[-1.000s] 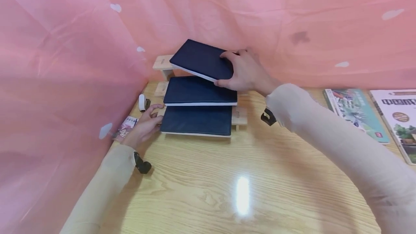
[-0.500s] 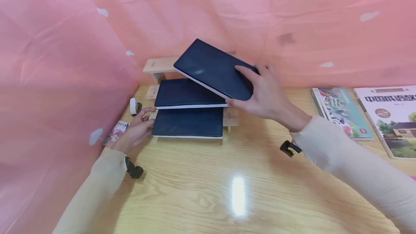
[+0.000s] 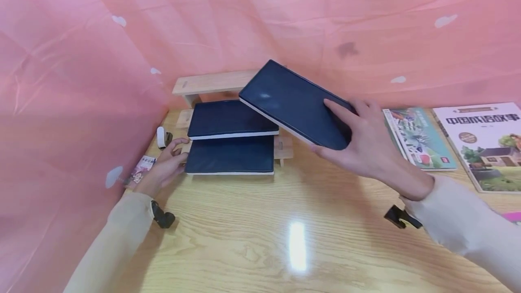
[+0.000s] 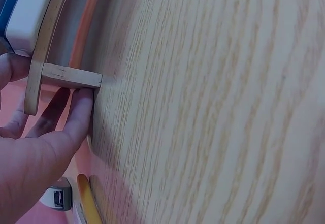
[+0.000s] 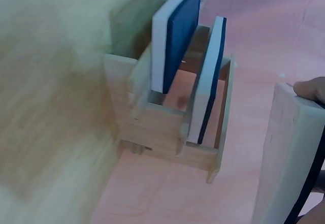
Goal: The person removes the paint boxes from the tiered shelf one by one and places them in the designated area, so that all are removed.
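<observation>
In the head view my right hand [image 3: 362, 153] grips a dark blue hardcover notebook [image 3: 297, 103] by its right end, thumb at the near edge and fingers on the cover. It is tilted, in front of the right part of a stepped wooden rack [image 3: 220, 82]. Two similar notebooks lie on the rack, one on the middle step [image 3: 232, 119] and one on the lowest [image 3: 229, 155]. My left hand [image 3: 163, 168] holds the lowest step's left end. The left wrist view shows its fingers [image 4: 78, 112] against the wooden leg [image 4: 71, 75], with the thumb by the plank above.
Two picture-covered books, one teal [image 3: 427, 141] and one white [image 3: 488, 148], lie at the right of the wooden table [image 3: 228, 238]. Near my left hand are a small white-and-black object [image 3: 163, 138] and a printed card or booklet [image 3: 142, 168]. Pink cloth [image 3: 244, 21] encloses the back and left.
My right hand has carried the notebook off the top step, rightward and toward me, exposing most of that step. My left hand has stayed at the rack's end. The head view has shifted slightly.
</observation>
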`<act>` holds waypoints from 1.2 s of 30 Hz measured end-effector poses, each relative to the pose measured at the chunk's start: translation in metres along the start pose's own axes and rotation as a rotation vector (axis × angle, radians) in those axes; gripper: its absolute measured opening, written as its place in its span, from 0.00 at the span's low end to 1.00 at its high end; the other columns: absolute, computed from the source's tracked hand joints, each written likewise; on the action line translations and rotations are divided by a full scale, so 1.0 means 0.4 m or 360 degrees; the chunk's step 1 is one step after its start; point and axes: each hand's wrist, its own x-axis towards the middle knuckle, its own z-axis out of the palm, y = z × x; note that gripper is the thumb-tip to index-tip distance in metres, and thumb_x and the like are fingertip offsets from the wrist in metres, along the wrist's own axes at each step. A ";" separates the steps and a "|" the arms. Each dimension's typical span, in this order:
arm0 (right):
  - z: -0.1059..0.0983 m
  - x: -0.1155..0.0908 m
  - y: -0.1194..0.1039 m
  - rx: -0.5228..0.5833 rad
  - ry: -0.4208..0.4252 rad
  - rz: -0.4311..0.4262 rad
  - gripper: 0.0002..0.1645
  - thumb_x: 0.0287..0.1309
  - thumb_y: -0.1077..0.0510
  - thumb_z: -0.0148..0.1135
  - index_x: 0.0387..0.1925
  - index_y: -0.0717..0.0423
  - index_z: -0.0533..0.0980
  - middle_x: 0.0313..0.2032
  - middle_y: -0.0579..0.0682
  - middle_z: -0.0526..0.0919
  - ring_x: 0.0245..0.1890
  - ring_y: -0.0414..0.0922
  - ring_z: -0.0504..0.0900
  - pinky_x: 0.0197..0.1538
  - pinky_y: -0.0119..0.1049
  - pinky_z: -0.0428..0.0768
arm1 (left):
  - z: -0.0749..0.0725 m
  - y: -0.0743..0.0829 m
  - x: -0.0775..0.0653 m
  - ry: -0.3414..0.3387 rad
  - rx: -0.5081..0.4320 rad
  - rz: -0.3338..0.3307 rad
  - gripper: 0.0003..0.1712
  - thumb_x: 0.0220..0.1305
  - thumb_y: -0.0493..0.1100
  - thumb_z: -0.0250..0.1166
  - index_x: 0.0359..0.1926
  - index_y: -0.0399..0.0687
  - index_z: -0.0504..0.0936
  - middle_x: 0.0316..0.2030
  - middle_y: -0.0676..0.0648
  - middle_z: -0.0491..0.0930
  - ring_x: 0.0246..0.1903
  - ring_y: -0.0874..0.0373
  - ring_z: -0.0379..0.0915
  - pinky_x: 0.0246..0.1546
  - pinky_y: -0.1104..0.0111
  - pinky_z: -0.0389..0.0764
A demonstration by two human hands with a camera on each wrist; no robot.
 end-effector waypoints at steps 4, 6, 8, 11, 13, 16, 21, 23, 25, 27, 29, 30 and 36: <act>-0.018 -0.039 0.017 -0.0006 0.0034 0.0054 0.51 0.28 0.41 0.71 0.59 0.52 0.67 0.50 0.60 0.68 0.47 0.57 0.60 0.41 0.47 0.59 | 0.000 0.004 0.000 0.0009 0.0007 0.0000 0.24 0.62 0.29 0.47 0.56 0.54 0.59 0.50 0.43 0.54 0.31 0.61 0.67 0.31 0.72 0.71; -0.026 -0.055 0.030 -0.0014 0.0059 0.0074 0.51 0.26 0.41 0.72 0.59 0.52 0.68 0.50 0.60 0.69 0.47 0.58 0.61 0.41 0.48 0.59 | -0.002 0.006 -0.001 0.0000 0.0013 0.0007 0.23 0.62 0.29 0.47 0.55 0.55 0.60 0.50 0.43 0.54 0.31 0.60 0.67 0.32 0.71 0.72; -0.031 -0.067 0.048 -0.0005 0.0089 0.0074 0.52 0.24 0.43 0.73 0.58 0.53 0.68 0.50 0.60 0.69 0.47 0.59 0.61 0.40 0.49 0.60 | -0.005 0.008 -0.004 -0.0006 0.0014 0.0016 0.23 0.62 0.29 0.47 0.54 0.56 0.60 0.48 0.43 0.55 0.31 0.60 0.66 0.32 0.71 0.72; -0.036 -0.078 0.079 0.0004 0.0128 0.0082 0.52 0.22 0.44 0.73 0.57 0.54 0.69 0.50 0.61 0.70 0.49 0.61 0.62 0.43 0.51 0.60 | -0.011 0.010 -0.007 -0.0012 0.0030 0.0024 0.22 0.62 0.29 0.47 0.53 0.57 0.60 0.45 0.44 0.57 0.31 0.60 0.66 0.32 0.71 0.71; -0.036 -0.082 0.099 0.0013 0.0142 0.0106 0.52 0.21 0.44 0.74 0.57 0.54 0.69 0.50 0.62 0.70 0.50 0.62 0.62 0.44 0.53 0.59 | -0.014 0.011 -0.008 -0.0007 0.0036 0.0019 0.22 0.62 0.30 0.47 0.52 0.58 0.61 0.45 0.44 0.57 0.31 0.60 0.67 0.32 0.71 0.71; -0.031 -0.085 0.125 0.0014 0.0148 0.0141 0.52 0.22 0.45 0.74 0.57 0.55 0.69 0.50 0.64 0.70 0.50 0.63 0.62 0.47 0.56 0.57 | -0.017 0.013 -0.007 0.0012 0.0049 0.0008 0.22 0.61 0.30 0.47 0.52 0.58 0.61 0.47 0.44 0.57 0.32 0.59 0.67 0.33 0.71 0.72; -0.020 -0.092 0.160 -0.0005 0.0146 0.0164 0.51 0.23 0.46 0.73 0.56 0.58 0.69 0.49 0.66 0.69 0.48 0.63 0.63 0.50 0.58 0.54 | -0.014 0.013 -0.002 -0.0005 0.0025 0.0017 0.23 0.61 0.29 0.47 0.53 0.56 0.60 0.50 0.43 0.53 0.32 0.59 0.67 0.33 0.71 0.72; -0.014 -0.094 0.174 -0.0013 0.0138 0.0183 0.51 0.24 0.46 0.73 0.56 0.60 0.69 0.48 0.67 0.69 0.48 0.63 0.63 0.49 0.58 0.54 | -0.011 0.013 -0.001 -0.0017 0.0020 0.0023 0.23 0.61 0.29 0.47 0.53 0.55 0.60 0.49 0.44 0.53 0.31 0.60 0.67 0.33 0.71 0.72; -0.008 -0.094 0.190 -0.0028 0.0125 0.0206 0.50 0.25 0.46 0.73 0.56 0.60 0.69 0.47 0.67 0.69 0.47 0.63 0.63 0.49 0.58 0.54 | -0.009 0.013 -0.001 -0.0028 0.0013 0.0024 0.23 0.61 0.29 0.47 0.53 0.55 0.60 0.47 0.45 0.54 0.31 0.60 0.66 0.32 0.72 0.71; -0.003 -0.092 0.204 -0.0042 0.0092 0.0253 0.50 0.27 0.45 0.73 0.56 0.60 0.68 0.47 0.67 0.69 0.46 0.63 0.63 0.49 0.58 0.54 | -0.009 0.012 -0.002 -0.0037 0.0015 0.0024 0.22 0.62 0.30 0.47 0.53 0.56 0.60 0.45 0.45 0.55 0.31 0.61 0.66 0.31 0.71 0.71; 0.002 -0.090 0.217 -0.0051 0.0049 0.0310 0.50 0.29 0.44 0.72 0.57 0.60 0.68 0.47 0.67 0.68 0.46 0.63 0.62 0.48 0.58 0.54 | -0.008 0.011 -0.003 -0.0045 0.0012 0.0026 0.22 0.62 0.30 0.47 0.53 0.56 0.60 0.44 0.45 0.56 0.31 0.61 0.66 0.31 0.71 0.71; 0.004 -0.089 0.223 -0.0053 0.0030 0.0330 0.49 0.29 0.43 0.72 0.57 0.60 0.68 0.47 0.67 0.68 0.46 0.63 0.62 0.48 0.58 0.54 | -0.008 0.010 -0.002 -0.0048 0.0007 0.0023 0.22 0.62 0.30 0.47 0.53 0.55 0.60 0.43 0.45 0.56 0.31 0.61 0.66 0.31 0.71 0.71; 0.030 -0.100 0.254 -0.0071 -0.0152 0.0503 0.51 0.32 0.38 0.70 0.58 0.59 0.66 0.54 0.70 0.64 0.52 0.72 0.57 0.48 0.60 0.55 | -0.005 0.007 -0.001 -0.0049 -0.0020 0.0011 0.22 0.62 0.28 0.46 0.52 0.55 0.61 0.42 0.45 0.56 0.30 0.61 0.67 0.30 0.72 0.71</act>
